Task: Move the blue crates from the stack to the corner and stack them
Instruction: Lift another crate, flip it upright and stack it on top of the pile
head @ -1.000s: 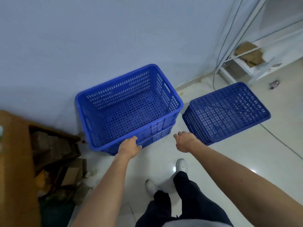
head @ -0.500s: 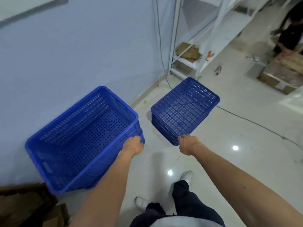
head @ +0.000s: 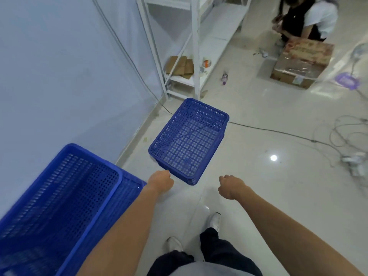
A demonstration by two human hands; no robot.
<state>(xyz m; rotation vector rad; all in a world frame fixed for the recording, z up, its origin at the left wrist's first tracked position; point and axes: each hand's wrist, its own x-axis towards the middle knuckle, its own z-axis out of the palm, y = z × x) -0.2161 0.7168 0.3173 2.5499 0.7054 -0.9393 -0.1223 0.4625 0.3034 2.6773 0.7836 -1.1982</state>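
Head view: upside-down blue crate (head: pixel 189 141) on floor (head: pixel 258 176) ahead, long axis running away toward white shelving (head: pixel 196 46). Nested upright blue crates (head: pixel 59 202) against wall, lower left, nothing inside. Left hand (head: pixel 161 183) and right hand (head: pixel 231 186) loosely curled, holding nothing, just short of upside-down crate.

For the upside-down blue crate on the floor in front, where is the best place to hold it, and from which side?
Probably the two short ends of the upside-down crate, down low under the rim. It lies base-up, so the flat gridded top offers no grip. The left hand and right hand are at its near corner, both empty.
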